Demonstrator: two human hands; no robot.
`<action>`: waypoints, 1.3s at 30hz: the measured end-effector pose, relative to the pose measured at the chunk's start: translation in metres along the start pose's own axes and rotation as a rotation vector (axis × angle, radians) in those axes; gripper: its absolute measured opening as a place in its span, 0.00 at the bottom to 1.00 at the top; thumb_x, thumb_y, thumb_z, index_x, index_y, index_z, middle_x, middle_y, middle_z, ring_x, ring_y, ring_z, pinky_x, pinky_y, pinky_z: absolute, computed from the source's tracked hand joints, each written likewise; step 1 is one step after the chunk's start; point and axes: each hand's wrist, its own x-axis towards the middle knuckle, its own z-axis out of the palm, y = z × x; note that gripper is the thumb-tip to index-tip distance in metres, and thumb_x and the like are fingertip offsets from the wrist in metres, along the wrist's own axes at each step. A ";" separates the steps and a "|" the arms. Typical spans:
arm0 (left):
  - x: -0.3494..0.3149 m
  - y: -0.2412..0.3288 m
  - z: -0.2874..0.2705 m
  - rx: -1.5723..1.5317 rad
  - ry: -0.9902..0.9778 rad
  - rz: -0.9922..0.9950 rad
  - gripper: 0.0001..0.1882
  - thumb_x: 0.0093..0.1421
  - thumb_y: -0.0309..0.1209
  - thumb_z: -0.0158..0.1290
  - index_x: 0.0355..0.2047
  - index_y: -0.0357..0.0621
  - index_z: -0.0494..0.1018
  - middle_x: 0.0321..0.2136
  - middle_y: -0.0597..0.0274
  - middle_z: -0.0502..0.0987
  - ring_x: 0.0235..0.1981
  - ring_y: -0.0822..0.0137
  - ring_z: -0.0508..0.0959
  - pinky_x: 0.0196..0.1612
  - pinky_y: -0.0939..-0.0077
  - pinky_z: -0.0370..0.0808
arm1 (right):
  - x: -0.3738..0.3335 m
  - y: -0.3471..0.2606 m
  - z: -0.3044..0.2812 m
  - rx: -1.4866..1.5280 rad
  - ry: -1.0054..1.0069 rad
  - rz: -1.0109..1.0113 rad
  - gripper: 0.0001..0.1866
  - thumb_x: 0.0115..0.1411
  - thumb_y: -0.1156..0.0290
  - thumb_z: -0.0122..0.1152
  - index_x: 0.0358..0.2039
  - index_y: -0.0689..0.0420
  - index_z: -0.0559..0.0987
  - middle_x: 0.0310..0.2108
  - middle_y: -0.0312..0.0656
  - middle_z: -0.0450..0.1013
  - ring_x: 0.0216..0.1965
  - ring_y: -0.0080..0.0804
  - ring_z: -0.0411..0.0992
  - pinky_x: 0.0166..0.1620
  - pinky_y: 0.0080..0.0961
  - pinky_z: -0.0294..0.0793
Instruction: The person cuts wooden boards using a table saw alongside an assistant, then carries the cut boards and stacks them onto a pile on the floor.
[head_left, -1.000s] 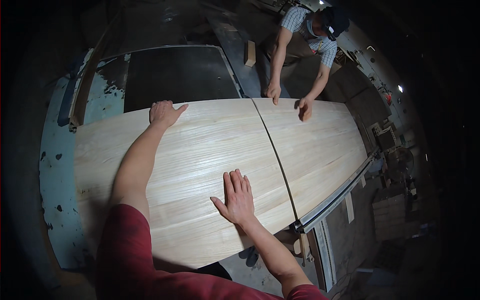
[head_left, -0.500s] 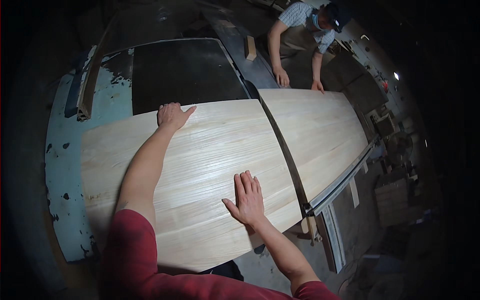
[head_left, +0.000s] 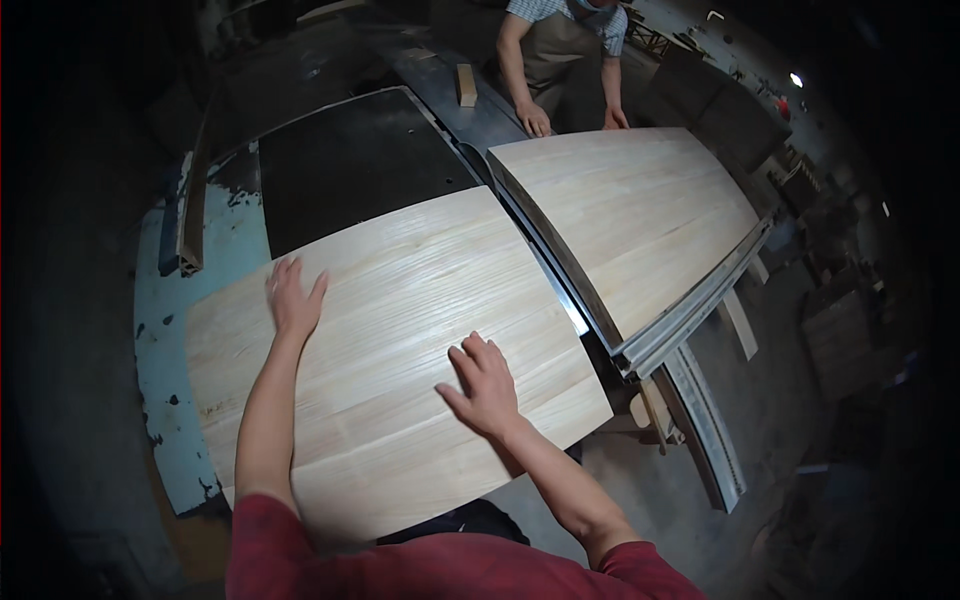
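Note:
A pale wooden panel (head_left: pixel 400 340) lies flat in front of me on the machine table. My left hand (head_left: pixel 294 302) rests on its left part near the far edge, fingers spread. Over the panel's right half is my right hand (head_left: pixel 486 388), fingers apart and slightly bent, with a shadow beneath it. Neither hand grips anything. A second pale wooden panel (head_left: pixel 630 220) lies to the right, separated from mine by a gap that shows a bright metal strip (head_left: pixel 566 295). A co-worker's hands (head_left: pixel 535 120) are at the second panel's far edge.
The saw table's dark top (head_left: pixel 360 160) and its chipped light-blue surface (head_left: pixel 180 380) extend left and behind. A dark fence-like bar (head_left: pixel 192 220) stands at the left. A small wood block (head_left: pixel 466 86) sits at the back. Metal rails (head_left: pixel 700 420) jut out at the right.
The gap between the two panels has widened, and the bright strip now shows. My left hand has shifted left from the far edge onto the panel's face. The whole view has shifted somewhat.

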 end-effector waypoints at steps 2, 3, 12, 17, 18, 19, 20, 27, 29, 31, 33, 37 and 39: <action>-0.064 -0.026 -0.040 -0.042 0.062 -0.024 0.32 0.59 0.44 0.62 0.57 0.35 0.70 0.61 0.39 0.68 0.65 0.42 0.65 0.67 0.51 0.60 | -0.026 0.017 -0.011 0.223 0.225 0.110 0.32 0.54 0.65 0.73 0.56 0.64 0.73 0.57 0.59 0.68 0.58 0.58 0.67 0.59 0.46 0.70; -0.101 -0.056 -0.070 0.090 0.072 -0.110 0.35 0.59 0.45 0.63 0.58 0.32 0.69 0.61 0.38 0.68 0.64 0.42 0.65 0.67 0.51 0.60 | -0.040 0.023 -0.021 0.220 0.295 0.135 0.30 0.55 0.64 0.71 0.54 0.64 0.73 0.56 0.60 0.67 0.57 0.59 0.66 0.59 0.46 0.69; -0.396 -0.194 -0.262 0.064 -0.114 -0.988 0.54 0.54 0.73 0.51 0.50 0.23 0.75 0.53 0.31 0.75 0.61 0.40 0.71 0.62 0.56 0.68 | -0.160 0.143 -0.114 0.025 0.156 0.535 0.28 0.63 0.59 0.63 0.54 0.68 0.74 0.48 0.63 0.75 0.50 0.59 0.74 0.54 0.45 0.73; -0.434 -0.177 -0.249 -0.665 -0.240 -1.284 0.51 0.59 0.70 0.51 0.58 0.26 0.71 0.58 0.42 0.74 0.60 0.55 0.73 0.59 0.62 0.71 | -0.147 0.163 -0.130 -0.232 -0.180 0.593 0.36 0.67 0.42 0.51 0.30 0.71 0.80 0.33 0.66 0.77 0.38 0.65 0.77 0.42 0.52 0.74; -0.434 -0.178 -0.246 -0.734 -0.320 -1.285 0.52 0.59 0.70 0.50 0.60 0.26 0.68 0.60 0.42 0.72 0.61 0.54 0.72 0.60 0.61 0.70 | -0.143 0.163 -0.137 -0.269 -0.257 0.628 0.38 0.66 0.41 0.51 0.29 0.71 0.81 0.32 0.66 0.77 0.38 0.65 0.77 0.43 0.51 0.74; -0.422 -0.171 -0.243 -0.801 -0.400 -1.275 0.54 0.59 0.70 0.50 0.63 0.27 0.65 0.62 0.42 0.70 0.62 0.53 0.71 0.61 0.60 0.69 | -0.138 0.164 -0.145 -0.303 -0.327 0.667 0.39 0.66 0.39 0.50 0.29 0.71 0.81 0.32 0.67 0.77 0.38 0.65 0.77 0.43 0.51 0.74; -0.410 -0.165 -0.247 -0.722 -0.553 -1.188 0.57 0.58 0.73 0.48 0.67 0.29 0.60 0.65 0.41 0.66 0.66 0.52 0.66 0.66 0.57 0.63 | -0.135 0.173 -0.144 -0.283 -0.315 0.687 0.41 0.65 0.37 0.51 0.27 0.72 0.82 0.29 0.67 0.77 0.36 0.62 0.78 0.43 0.49 0.74; -0.378 -0.129 -0.253 -0.586 -0.450 -1.149 0.63 0.55 0.77 0.45 0.66 0.23 0.56 0.68 0.33 0.58 0.72 0.46 0.56 0.70 0.56 0.55 | -0.139 0.181 -0.117 0.548 0.019 0.761 0.49 0.64 0.31 0.51 0.58 0.73 0.73 0.56 0.50 0.73 0.57 0.37 0.69 0.60 0.30 0.66; -0.395 -0.136 -0.263 -0.561 -0.439 -1.170 0.63 0.56 0.77 0.44 0.66 0.22 0.57 0.67 0.32 0.59 0.71 0.46 0.57 0.70 0.57 0.56 | -0.128 0.151 -0.126 0.428 -0.198 0.925 0.52 0.62 0.27 0.48 0.59 0.71 0.73 0.56 0.50 0.73 0.57 0.38 0.70 0.60 0.31 0.65; -0.404 -0.136 -0.268 -0.582 -0.429 -1.170 0.61 0.57 0.76 0.44 0.64 0.20 0.59 0.66 0.29 0.59 0.71 0.46 0.57 0.70 0.57 0.57 | -0.144 0.157 -0.126 0.470 -0.190 0.920 0.51 0.62 0.28 0.48 0.60 0.70 0.71 0.58 0.50 0.72 0.58 0.38 0.69 0.62 0.32 0.64; -0.420 -0.134 -0.269 -0.576 -0.466 -1.179 0.60 0.58 0.76 0.43 0.64 0.23 0.60 0.67 0.31 0.60 0.71 0.47 0.57 0.70 0.57 0.57 | -0.168 0.170 -0.121 0.626 -0.153 0.844 0.48 0.65 0.33 0.50 0.66 0.67 0.66 0.64 0.48 0.67 0.64 0.39 0.65 0.66 0.33 0.59; -0.455 -0.121 -0.291 -0.681 -0.522 -1.144 0.56 0.59 0.75 0.43 0.67 0.33 0.61 0.69 0.40 0.59 0.72 0.52 0.56 0.69 0.60 0.58 | -0.213 0.156 -0.128 0.815 -0.125 0.898 0.44 0.68 0.37 0.49 0.65 0.67 0.66 0.64 0.47 0.68 0.64 0.38 0.65 0.66 0.33 0.60; -0.506 -0.171 -0.289 -0.761 -0.532 -1.345 0.53 0.61 0.72 0.44 0.67 0.34 0.62 0.68 0.44 0.62 0.71 0.56 0.59 0.68 0.61 0.61 | -0.229 0.127 -0.121 0.963 -0.134 0.900 0.41 0.69 0.40 0.49 0.65 0.67 0.67 0.64 0.47 0.69 0.64 0.38 0.66 0.66 0.33 0.60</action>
